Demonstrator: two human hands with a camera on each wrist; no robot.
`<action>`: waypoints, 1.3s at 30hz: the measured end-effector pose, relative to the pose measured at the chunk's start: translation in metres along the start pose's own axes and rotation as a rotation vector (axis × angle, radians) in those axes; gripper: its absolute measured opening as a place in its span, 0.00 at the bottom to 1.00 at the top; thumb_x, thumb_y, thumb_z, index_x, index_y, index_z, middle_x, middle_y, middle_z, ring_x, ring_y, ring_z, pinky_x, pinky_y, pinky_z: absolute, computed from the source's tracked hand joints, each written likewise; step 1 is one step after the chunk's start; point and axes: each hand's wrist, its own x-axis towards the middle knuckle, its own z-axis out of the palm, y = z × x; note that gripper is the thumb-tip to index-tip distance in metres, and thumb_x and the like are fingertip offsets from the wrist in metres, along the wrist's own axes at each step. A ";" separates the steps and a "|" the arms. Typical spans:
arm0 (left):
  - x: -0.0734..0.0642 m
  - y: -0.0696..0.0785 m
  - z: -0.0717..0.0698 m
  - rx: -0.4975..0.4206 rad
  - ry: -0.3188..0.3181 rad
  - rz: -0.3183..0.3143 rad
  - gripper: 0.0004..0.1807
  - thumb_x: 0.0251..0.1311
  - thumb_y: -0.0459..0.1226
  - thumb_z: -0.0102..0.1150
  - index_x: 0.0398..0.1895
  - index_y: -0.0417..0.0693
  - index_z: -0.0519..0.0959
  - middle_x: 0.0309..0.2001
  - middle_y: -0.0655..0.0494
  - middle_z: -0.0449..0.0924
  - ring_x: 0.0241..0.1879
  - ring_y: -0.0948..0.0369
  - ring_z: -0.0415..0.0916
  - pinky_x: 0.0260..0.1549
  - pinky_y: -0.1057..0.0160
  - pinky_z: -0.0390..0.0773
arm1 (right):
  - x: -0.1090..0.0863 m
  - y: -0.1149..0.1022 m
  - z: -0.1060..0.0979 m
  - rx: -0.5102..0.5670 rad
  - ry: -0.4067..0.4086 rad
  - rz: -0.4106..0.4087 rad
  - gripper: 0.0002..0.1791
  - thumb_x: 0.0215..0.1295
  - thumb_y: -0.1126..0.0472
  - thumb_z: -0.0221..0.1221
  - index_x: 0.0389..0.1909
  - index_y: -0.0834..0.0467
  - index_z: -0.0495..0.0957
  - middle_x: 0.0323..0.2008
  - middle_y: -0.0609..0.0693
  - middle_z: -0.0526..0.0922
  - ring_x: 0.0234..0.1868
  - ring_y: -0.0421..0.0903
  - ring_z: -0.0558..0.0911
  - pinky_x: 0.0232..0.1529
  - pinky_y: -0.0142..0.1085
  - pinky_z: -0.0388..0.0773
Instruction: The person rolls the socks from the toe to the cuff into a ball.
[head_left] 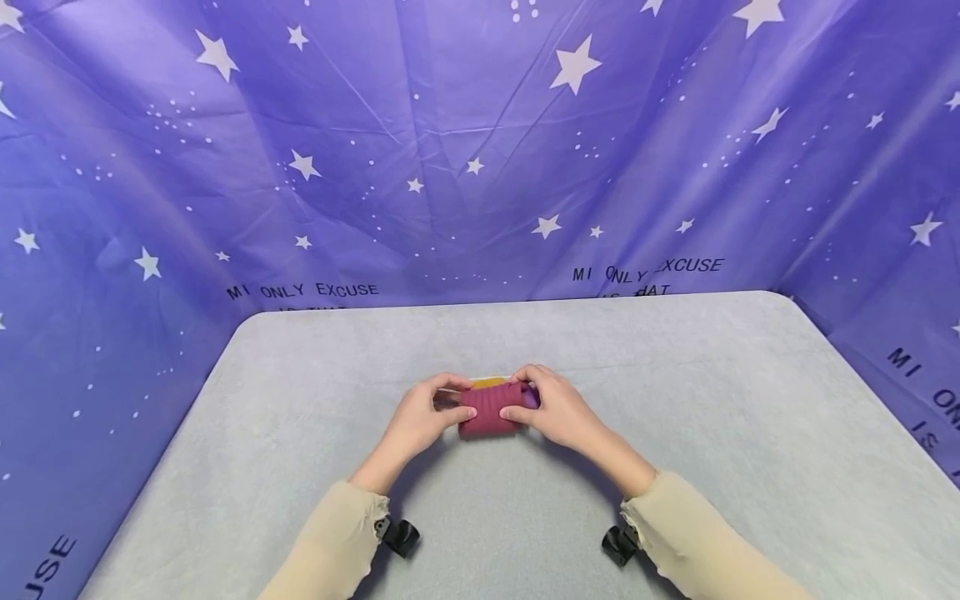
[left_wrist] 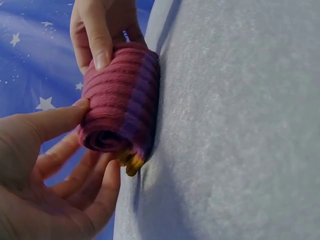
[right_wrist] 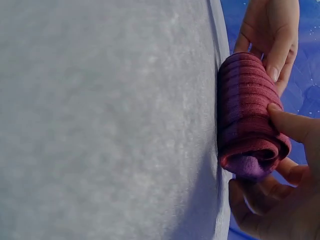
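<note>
So, both grips are taken up by the same thing. One end of a rolled-up maroon knit (head_left: pixel 489 412) is pinched in the left grip (head_left: pixel 422 412), thumb laid on the near side, fingers bent round to the far side. The other end is held the same way by the right grip (head_left: pixel 558 408), pretty much a mirror image. Both are closed down to about the thickness of the roll.

The roll itself is kept low on the counter (head_left: pixel 675 358), around the middle and straight ahead. A purple band (left_wrist: pixel 137 95) is shown along its ribbed side in the left wrist view, and a mustard-yellow bit (head_left: pixel 487 382) is seen poking out along the far edge.

Arms are brought in from the two lower corners, angled inward, wrists bent a little toward each other. They're covered by a beige left sleeve (head_left: pixel 322 542) and right sleeve (head_left: pixel 705 542), with a black left camera (head_left: pixel 400 537) and right camera (head_left: pixel 619 545) strapped on the inner sides.

As for what's in the way: some fingers are partly hidden behind the roll. Past the counter, everything's closed in by a purple star-print curtain (head_left: pixel 450 100).
</note>
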 end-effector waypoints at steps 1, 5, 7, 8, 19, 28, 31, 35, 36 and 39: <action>0.000 0.000 0.000 -0.003 0.000 0.021 0.18 0.53 0.32 0.72 0.48 0.45 0.83 0.49 0.47 0.85 0.49 0.52 0.84 0.46 0.59 0.84 | 0.001 0.001 0.000 0.008 -0.003 0.004 0.21 0.55 0.55 0.71 0.46 0.60 0.79 0.45 0.55 0.84 0.46 0.52 0.81 0.51 0.49 0.78; -0.002 -0.001 0.003 0.005 -0.004 0.087 0.20 0.51 0.30 0.73 0.50 0.43 0.82 0.53 0.44 0.80 0.52 0.48 0.81 0.49 0.57 0.85 | 0.007 0.005 0.001 0.047 -0.025 0.048 0.21 0.58 0.54 0.70 0.47 0.62 0.80 0.45 0.57 0.83 0.48 0.54 0.81 0.54 0.51 0.77; -0.001 -0.001 0.003 0.044 0.014 0.087 0.21 0.51 0.32 0.74 0.50 0.45 0.83 0.53 0.45 0.81 0.52 0.50 0.81 0.50 0.55 0.84 | 0.008 0.006 0.001 0.058 -0.035 0.070 0.22 0.59 0.54 0.69 0.50 0.62 0.80 0.48 0.58 0.83 0.51 0.55 0.80 0.58 0.53 0.77; 0.000 -0.002 0.004 0.073 0.026 0.087 0.20 0.50 0.33 0.74 0.50 0.46 0.84 0.52 0.46 0.82 0.52 0.50 0.81 0.50 0.54 0.83 | 0.008 0.006 0.001 0.050 -0.034 0.064 0.23 0.60 0.54 0.68 0.52 0.63 0.79 0.49 0.59 0.82 0.52 0.56 0.80 0.59 0.53 0.76; 0.012 -0.005 -0.001 0.179 0.056 -0.004 0.18 0.54 0.43 0.73 0.49 0.53 0.87 0.50 0.51 0.87 0.54 0.51 0.81 0.53 0.51 0.79 | 0.004 -0.007 0.000 -0.136 -0.020 -0.165 0.33 0.49 0.56 0.76 0.58 0.55 0.76 0.56 0.53 0.79 0.59 0.55 0.77 0.61 0.56 0.74; 0.015 -0.006 0.000 0.207 0.085 0.060 0.18 0.58 0.42 0.69 0.51 0.48 0.85 0.51 0.47 0.86 0.51 0.51 0.82 0.49 0.53 0.80 | 0.017 -0.002 0.012 -0.183 -0.007 -0.172 0.33 0.45 0.63 0.77 0.55 0.58 0.76 0.53 0.56 0.79 0.54 0.55 0.78 0.58 0.50 0.77; 0.012 -0.003 0.000 0.194 0.086 0.108 0.20 0.57 0.39 0.70 0.53 0.46 0.83 0.54 0.46 0.84 0.55 0.50 0.80 0.56 0.49 0.79 | 0.020 0.000 0.013 -0.176 0.004 -0.175 0.31 0.45 0.63 0.75 0.53 0.58 0.77 0.52 0.54 0.81 0.53 0.53 0.79 0.56 0.49 0.78; 0.003 0.004 0.002 0.255 0.060 0.174 0.26 0.55 0.37 0.72 0.58 0.46 0.80 0.58 0.45 0.80 0.59 0.48 0.77 0.61 0.46 0.76 | 0.019 0.001 0.009 -0.171 -0.016 -0.160 0.30 0.45 0.58 0.73 0.52 0.58 0.78 0.48 0.52 0.83 0.45 0.48 0.80 0.47 0.43 0.80; 0.001 0.006 0.003 0.287 0.050 0.194 0.27 0.54 0.37 0.73 0.59 0.46 0.79 0.59 0.46 0.80 0.60 0.47 0.77 0.61 0.46 0.76 | 0.018 0.000 0.007 -0.169 -0.027 -0.157 0.29 0.45 0.56 0.72 0.52 0.58 0.78 0.47 0.52 0.83 0.42 0.46 0.80 0.44 0.41 0.80; -0.006 0.012 0.005 0.392 0.027 0.263 0.31 0.52 0.38 0.74 0.61 0.47 0.77 0.59 0.46 0.79 0.60 0.47 0.77 0.62 0.45 0.75 | 0.016 -0.003 0.002 -0.151 -0.071 -0.155 0.28 0.47 0.51 0.70 0.49 0.58 0.78 0.42 0.51 0.84 0.36 0.42 0.78 0.37 0.35 0.78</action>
